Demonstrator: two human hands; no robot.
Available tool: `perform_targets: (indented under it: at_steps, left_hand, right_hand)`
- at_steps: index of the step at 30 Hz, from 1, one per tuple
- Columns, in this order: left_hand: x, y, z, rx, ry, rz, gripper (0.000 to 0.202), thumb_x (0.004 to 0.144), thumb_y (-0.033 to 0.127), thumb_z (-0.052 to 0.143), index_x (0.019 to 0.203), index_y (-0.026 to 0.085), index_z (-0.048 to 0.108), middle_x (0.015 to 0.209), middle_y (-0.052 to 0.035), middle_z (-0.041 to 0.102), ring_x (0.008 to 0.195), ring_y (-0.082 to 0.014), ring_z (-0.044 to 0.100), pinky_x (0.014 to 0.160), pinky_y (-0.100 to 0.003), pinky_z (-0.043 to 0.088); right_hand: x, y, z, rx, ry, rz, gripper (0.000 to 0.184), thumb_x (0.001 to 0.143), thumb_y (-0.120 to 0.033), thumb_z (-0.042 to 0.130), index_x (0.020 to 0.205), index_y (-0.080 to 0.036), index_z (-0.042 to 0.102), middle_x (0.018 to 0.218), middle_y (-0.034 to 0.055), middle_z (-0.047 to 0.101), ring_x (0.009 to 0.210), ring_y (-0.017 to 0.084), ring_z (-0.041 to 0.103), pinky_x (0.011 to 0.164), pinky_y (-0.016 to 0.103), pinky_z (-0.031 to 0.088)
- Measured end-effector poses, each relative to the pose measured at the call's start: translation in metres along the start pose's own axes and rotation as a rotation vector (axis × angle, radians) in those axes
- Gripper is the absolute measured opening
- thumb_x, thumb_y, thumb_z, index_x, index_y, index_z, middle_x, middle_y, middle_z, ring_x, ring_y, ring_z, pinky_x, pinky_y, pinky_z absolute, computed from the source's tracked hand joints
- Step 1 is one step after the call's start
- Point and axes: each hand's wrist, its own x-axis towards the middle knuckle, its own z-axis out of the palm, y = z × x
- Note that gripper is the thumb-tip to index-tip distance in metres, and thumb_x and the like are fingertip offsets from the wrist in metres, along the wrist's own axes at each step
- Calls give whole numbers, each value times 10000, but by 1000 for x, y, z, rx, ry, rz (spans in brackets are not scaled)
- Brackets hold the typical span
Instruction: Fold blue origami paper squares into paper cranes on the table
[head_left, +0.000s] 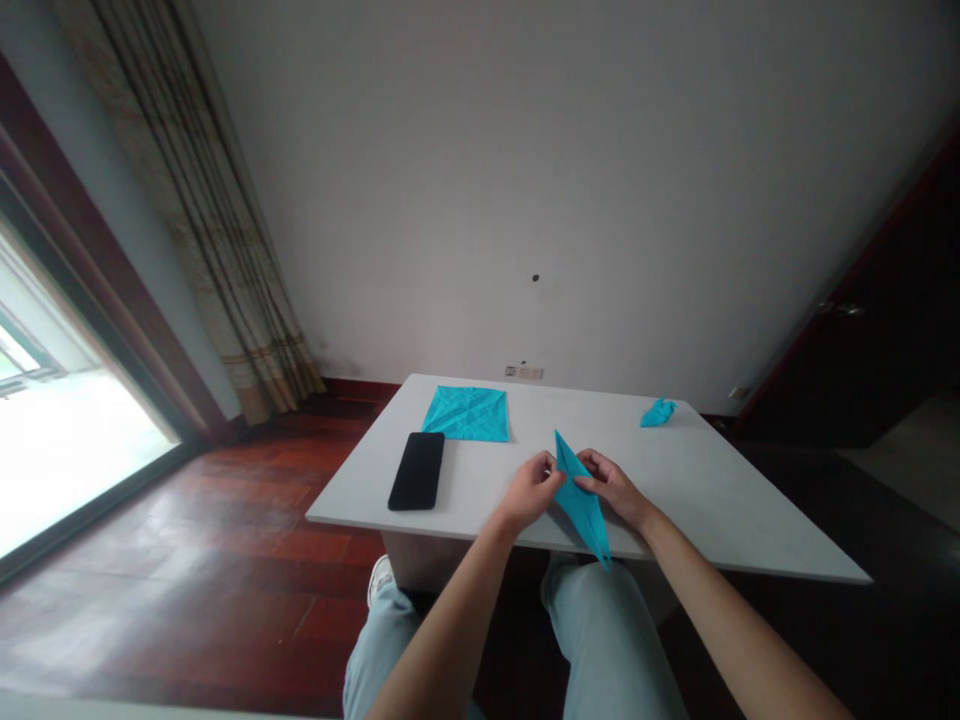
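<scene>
Pinching the folded turquoise paper point(586, 512), left hand point(531, 488) and right hand point(615, 488) clamp opposite sides.

On table point(750, 500): phone point(416, 471) left, sheet point(469, 414) behind it, paper figure point(658, 413) far right; folded paper point(581, 505) over front edge point(352, 522).

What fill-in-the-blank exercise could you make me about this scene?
1. Of the folded paper and the flat sheet, the left hand and right hand hold the ____.
2. On the table, the black phone lies to the ____ of both hands.
3. The table's top is coloured ____.

Missing words: folded paper; left; white.
</scene>
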Motion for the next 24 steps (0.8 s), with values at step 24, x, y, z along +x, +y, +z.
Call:
perform_targets:
  at_steps: [24]
  left_hand:
    - [118,29,-20,218,368,65,430,830,647,876,960,252,769,1009,-69,829,836,-245,745,728,-379,612]
  right_hand:
    - [145,30,-44,210,-119,-81,437,772,-657,855,944,-331,620,808,1,629,743,243,559,688,403,449]
